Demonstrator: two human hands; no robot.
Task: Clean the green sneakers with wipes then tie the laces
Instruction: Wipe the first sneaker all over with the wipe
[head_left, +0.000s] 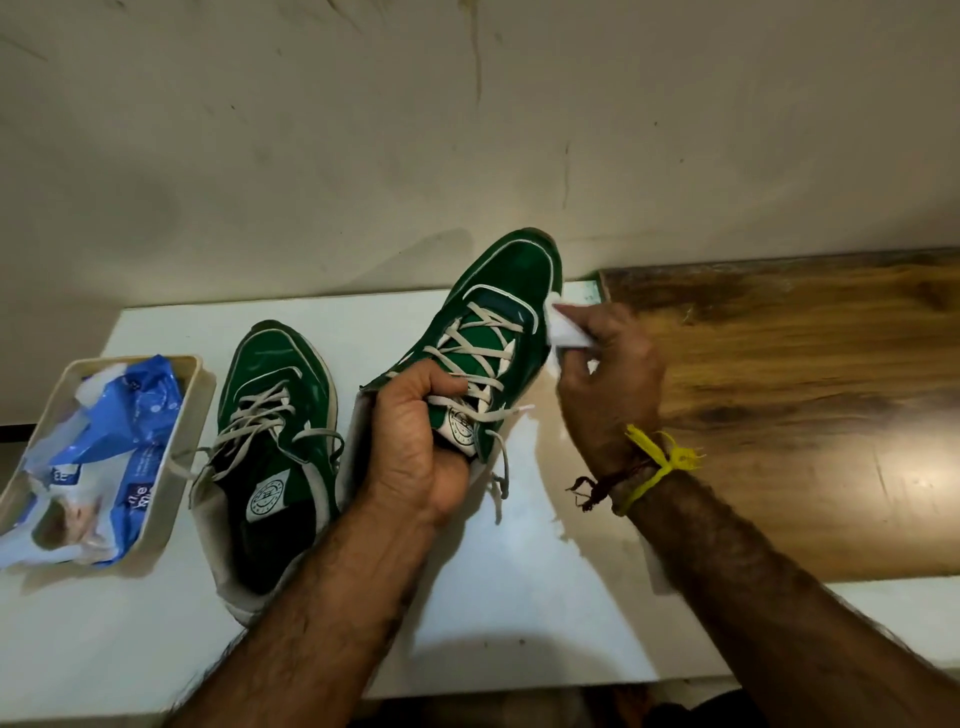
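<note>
Head view, looking down. Left hand (415, 447) curled tight into the collar of a green sneaker (493, 332), thumb and fingers clamped round the tongue and the opening, heel end buried in the palm, toe tilted up and away from the wrist. Cream laces (478, 353) loose across the tongue, ends dangling below the knuckles toward the white table (519, 597). Right hand (608, 374) just beside that shoe's outer flank, fingers bent and pinching a folded white wipe (563, 327), wipe pressed against the green side panel near the toe. Yellow thread (660, 462) knotted round the right wrist, with a dark thread next to it. Second green sneaker (270, 431) flat on the table just outward of the left hand, toe pointing away, laces untied and sprawling, one end reaching toward a beige tray (200, 384). Tray further out on the same side, well apart from the hand, holding a crumpled blue-and-white wipes packet (114, 447). Wooden board (805, 415) under and beyond the right forearm, lying on the table. Stained pale wall (363, 130) past both hands.
</note>
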